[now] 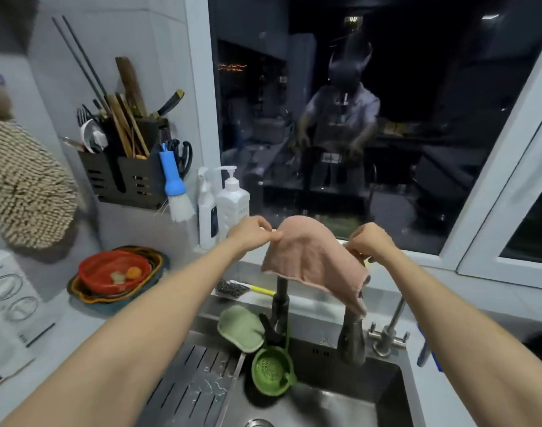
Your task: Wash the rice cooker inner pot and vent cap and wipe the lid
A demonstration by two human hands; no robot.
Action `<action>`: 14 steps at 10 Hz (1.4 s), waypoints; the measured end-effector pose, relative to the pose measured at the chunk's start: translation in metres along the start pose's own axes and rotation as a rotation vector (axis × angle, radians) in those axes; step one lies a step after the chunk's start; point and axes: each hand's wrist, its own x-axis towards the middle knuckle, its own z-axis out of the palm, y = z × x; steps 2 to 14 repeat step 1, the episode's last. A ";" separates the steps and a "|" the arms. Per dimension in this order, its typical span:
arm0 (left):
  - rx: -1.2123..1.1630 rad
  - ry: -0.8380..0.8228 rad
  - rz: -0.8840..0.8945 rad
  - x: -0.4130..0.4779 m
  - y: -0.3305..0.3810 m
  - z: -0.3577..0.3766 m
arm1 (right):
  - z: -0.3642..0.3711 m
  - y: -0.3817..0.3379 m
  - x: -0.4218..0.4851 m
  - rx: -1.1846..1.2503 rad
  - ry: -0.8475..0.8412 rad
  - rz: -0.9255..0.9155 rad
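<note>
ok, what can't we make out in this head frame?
No rice cooker pot, vent cap or lid in the head view.
Arch of the dark metal tap: covered by the pink cloth pinched by the left hand and right hand.
Floor of the steel sink: cut off by the bottom edge.
Far-left white appliance: blurred, cut by the edge.
Right-side blue item: mostly behind the right forearm.

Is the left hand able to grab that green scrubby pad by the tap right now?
Probably, but not straight away: the left hand is pinching the pink cloth draped over the tap. Once it lets go, the green pad lies uncovered just below it.
</note>
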 end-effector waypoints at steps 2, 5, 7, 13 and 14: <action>-0.011 0.028 -0.028 -0.003 -0.009 -0.002 | 0.001 -0.006 0.006 -0.069 -0.054 -0.042; -0.011 0.028 -0.028 -0.003 -0.009 -0.002 | 0.001 -0.006 0.006 -0.069 -0.054 -0.042; -0.011 0.028 -0.028 -0.003 -0.009 -0.002 | 0.001 -0.006 0.006 -0.069 -0.054 -0.042; -0.011 0.028 -0.028 -0.003 -0.009 -0.002 | 0.001 -0.006 0.006 -0.069 -0.054 -0.042; -0.011 0.028 -0.028 -0.003 -0.009 -0.002 | 0.001 -0.006 0.006 -0.069 -0.054 -0.042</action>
